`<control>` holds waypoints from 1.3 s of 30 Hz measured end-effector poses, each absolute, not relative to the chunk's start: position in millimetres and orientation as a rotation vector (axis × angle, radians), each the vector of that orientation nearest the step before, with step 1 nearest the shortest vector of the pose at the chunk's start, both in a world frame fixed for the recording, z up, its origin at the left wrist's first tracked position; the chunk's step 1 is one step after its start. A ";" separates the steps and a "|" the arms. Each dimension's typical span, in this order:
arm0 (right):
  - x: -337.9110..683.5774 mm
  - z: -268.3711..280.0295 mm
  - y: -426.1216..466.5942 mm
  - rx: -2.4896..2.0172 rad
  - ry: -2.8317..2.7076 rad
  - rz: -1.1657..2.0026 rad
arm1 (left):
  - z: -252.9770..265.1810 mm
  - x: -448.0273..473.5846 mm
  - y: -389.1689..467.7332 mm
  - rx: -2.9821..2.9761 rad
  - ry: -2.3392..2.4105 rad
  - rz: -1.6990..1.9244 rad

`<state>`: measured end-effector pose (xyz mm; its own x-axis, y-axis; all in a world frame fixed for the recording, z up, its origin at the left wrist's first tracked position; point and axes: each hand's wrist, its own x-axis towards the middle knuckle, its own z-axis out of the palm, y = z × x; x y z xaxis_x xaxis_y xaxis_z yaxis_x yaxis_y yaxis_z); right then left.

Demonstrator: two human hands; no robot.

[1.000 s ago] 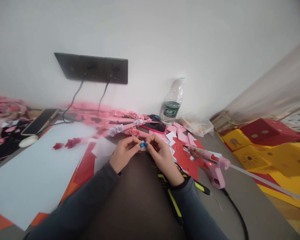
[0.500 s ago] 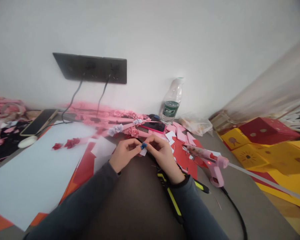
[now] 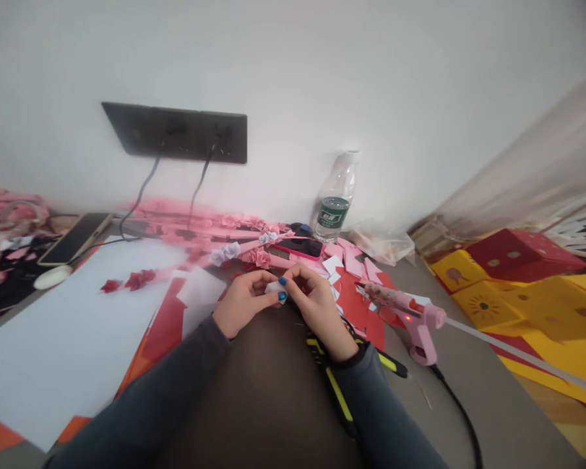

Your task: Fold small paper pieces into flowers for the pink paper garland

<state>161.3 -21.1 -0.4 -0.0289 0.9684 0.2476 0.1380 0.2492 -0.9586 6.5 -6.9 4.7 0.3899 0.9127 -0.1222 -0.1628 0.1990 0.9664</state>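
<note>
Sheet [image 3: 78, 326] left of hands [image 3: 247, 303] — glue gun [image 3: 422, 329] right.

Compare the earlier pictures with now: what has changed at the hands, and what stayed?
The thumb of the left hand has moved lower in view on the small white paper piece, parting from the thumb of the right hand. Nothing was visibly let go. The pink glue gun and the clear, green-labelled plastic bottle stayed put.

Blurred white characters [image 3: 331, 217] on the bottle label [image 3: 334, 210] are unreadable
</note>
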 end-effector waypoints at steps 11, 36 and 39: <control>159.2 1.6 -22.1 -1.115 -1.423 0.948 | -0.1 9.2 -7.5 1.044 0.853 0.923; 156.0 -4.0 -19.8 -1.062 -1.418 0.995 | 2.2 9.5 -9.9 1.033 0.887 0.900; 155.4 -4.6 -19.2 -1.045 -1.414 1.023 | 0.9 9.7 -10.2 1.038 0.898 0.917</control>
